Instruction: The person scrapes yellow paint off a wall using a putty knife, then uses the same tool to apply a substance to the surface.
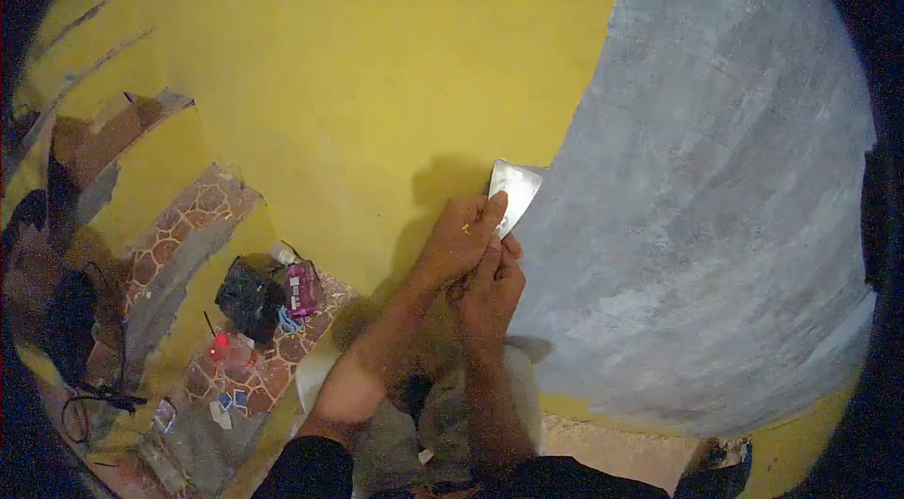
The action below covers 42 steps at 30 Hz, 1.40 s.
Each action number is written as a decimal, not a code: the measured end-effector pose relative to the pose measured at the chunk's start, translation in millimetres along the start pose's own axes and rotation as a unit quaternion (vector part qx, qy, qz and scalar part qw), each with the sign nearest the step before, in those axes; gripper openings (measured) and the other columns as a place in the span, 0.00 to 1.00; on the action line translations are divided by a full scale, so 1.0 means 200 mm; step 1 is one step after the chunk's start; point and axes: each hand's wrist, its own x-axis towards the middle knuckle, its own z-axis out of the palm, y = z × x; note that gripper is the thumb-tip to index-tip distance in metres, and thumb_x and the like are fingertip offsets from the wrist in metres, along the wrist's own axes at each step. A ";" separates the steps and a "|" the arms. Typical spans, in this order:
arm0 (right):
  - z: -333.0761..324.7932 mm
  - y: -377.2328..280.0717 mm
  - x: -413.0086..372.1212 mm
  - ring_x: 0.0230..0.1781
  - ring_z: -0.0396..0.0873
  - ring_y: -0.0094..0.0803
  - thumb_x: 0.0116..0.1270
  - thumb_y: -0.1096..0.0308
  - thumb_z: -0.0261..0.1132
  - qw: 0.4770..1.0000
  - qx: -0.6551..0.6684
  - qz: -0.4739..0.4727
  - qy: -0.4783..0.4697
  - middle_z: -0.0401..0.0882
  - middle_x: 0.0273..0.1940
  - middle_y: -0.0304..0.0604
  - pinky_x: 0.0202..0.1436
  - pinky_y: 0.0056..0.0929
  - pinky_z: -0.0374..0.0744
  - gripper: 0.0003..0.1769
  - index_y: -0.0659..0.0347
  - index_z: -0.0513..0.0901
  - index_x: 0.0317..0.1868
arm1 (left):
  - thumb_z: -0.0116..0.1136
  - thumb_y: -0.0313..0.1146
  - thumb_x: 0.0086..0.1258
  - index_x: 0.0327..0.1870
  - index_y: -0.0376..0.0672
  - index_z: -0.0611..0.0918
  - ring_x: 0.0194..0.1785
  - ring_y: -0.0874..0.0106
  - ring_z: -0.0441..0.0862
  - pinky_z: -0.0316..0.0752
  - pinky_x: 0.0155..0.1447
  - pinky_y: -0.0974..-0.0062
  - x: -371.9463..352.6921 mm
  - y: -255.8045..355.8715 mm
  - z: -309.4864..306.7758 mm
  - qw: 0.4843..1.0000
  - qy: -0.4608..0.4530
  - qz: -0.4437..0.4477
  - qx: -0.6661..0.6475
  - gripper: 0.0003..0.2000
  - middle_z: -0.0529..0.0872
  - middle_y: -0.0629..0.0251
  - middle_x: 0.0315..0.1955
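Note:
A scraper (516,190) with a bright, flared metal blade lies against the wall, its wide end pointing up. My left hand (466,233) is closed around the lower part, with the thumb pressed on the blade. Just below, my right hand (492,290) is closed on the handle end; the handle itself is hidden by my fingers. Around the blade, yellow paint (377,75) covers the wall to the left. A rough grey area (697,198) spreads to the right, and the blade sits at the border between the two.
Tiled steps (188,226) run along the left. On one tread lie a black bag (252,297), a purple packet (301,289), a red-and-clear item (231,348) and small scraps. A dark cable (104,395) is at lower left. Pale floor (612,452) shows below the wall.

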 end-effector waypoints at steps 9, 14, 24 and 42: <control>0.01 0.01 0.03 0.31 0.78 0.19 0.86 0.59 0.50 0.999 0.003 0.034 -0.020 0.81 0.41 0.38 0.27 0.21 0.77 0.18 0.65 0.76 0.59 | 0.53 0.52 0.82 0.32 0.31 0.85 0.24 0.76 0.80 0.75 0.31 0.69 0.13 -0.14 0.01 0.986 0.039 0.136 0.082 0.28 0.84 0.64 0.19; 0.02 0.22 0.15 0.28 0.77 0.19 0.87 0.57 0.49 0.993 0.112 -0.019 -0.011 0.80 0.36 0.36 0.25 0.22 0.75 0.18 0.64 0.77 0.57 | 0.54 0.52 0.82 0.32 0.30 0.85 0.23 0.75 0.82 0.76 0.29 0.68 0.11 -0.06 -0.02 0.998 -0.008 0.060 0.019 0.28 0.85 0.61 0.19; 0.07 0.17 0.13 0.28 0.77 0.21 0.86 0.57 0.52 0.992 -0.059 -0.102 0.051 0.82 0.35 0.37 0.29 0.27 0.76 0.21 0.65 0.82 0.41 | 0.52 0.48 0.83 0.28 0.31 0.83 0.25 0.70 0.88 0.80 0.29 0.68 0.14 -0.04 -0.03 0.998 -0.025 0.064 0.001 0.27 0.85 0.60 0.19; -0.06 -0.27 0.23 0.14 0.67 0.18 0.85 0.52 0.52 0.979 -0.144 -0.128 -0.064 0.71 0.22 0.31 0.15 0.24 0.64 0.23 0.58 0.76 0.32 | 0.40 0.58 0.85 0.41 0.33 0.85 0.35 0.72 0.85 0.79 0.42 0.67 0.17 0.16 -0.06 0.990 -0.016 0.050 -0.133 0.33 0.87 0.60 0.29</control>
